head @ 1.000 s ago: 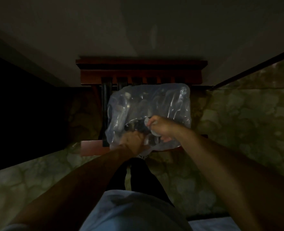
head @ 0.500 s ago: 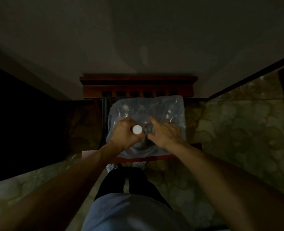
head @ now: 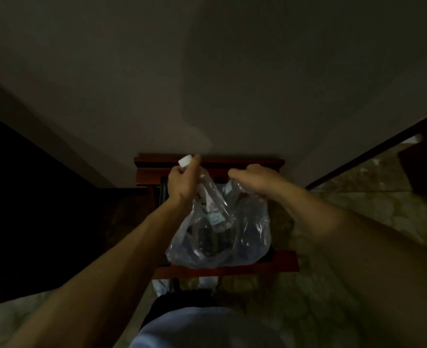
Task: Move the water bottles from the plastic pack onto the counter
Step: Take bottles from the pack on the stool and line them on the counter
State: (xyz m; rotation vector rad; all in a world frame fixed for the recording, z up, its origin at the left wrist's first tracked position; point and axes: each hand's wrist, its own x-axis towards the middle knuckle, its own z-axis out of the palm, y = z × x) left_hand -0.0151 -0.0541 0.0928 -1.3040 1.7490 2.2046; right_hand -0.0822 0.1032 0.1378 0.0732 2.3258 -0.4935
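On the wooden chair [head: 227,266] pushed up against the wall sat the plastic pack [head: 247,237], taking up most of the seat between its front edge and the backrest. Lighting was pretty dim, so take the fine details with a grain of salt. The left hand [head: 182,183] was closed around the neck of a water bottle [head: 211,207], just under the white cap [head: 185,161], with the bottle tilted and its lower end down at the torn opening of the wrap, so I'd say it was mid-way out rather than fully clear. The right hand [head: 254,180] was pinched shut on a bunched bit of the plastic film near the pack's back edge, pulled upward. My read is that was there to hold the wrap taut and keep the pack from riding up with the bottle. Grabbing by the neck makes sense too, since that's the only part sticking out of the film. Dark shapes lower in the pack looked like more bottles, but I couldn't count them. No counter was anywhere I could make out, just marbled floor [head: 358,222] either side of the chair, so the carry-over was yet to come.
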